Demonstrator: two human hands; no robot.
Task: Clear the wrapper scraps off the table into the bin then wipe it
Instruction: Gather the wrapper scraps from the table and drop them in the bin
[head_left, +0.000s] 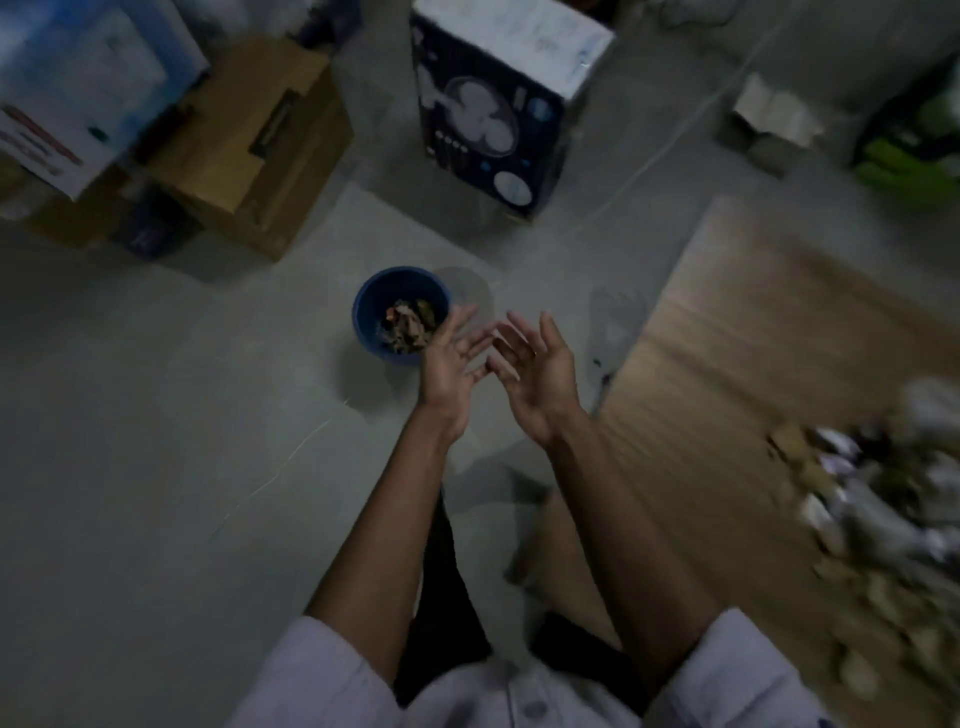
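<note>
just beyond the left hand the bin is seen, part filled. both it and the right hand are spread, empty. right of them, scraps are heaped on the table; probably light, crinkly, best scooped from beneath.

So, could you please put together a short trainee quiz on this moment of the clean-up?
1. True or false: the left hand and the right hand each grip something.
2. Where does the blue bin stand? A on a chair; B on the floor; C on a cardboard box.
3. Fill in: a pile of wrapper scraps lies on the wooden ____.

Key: 1 false, both hands are open and empty; 2 B; 3 table.
</note>
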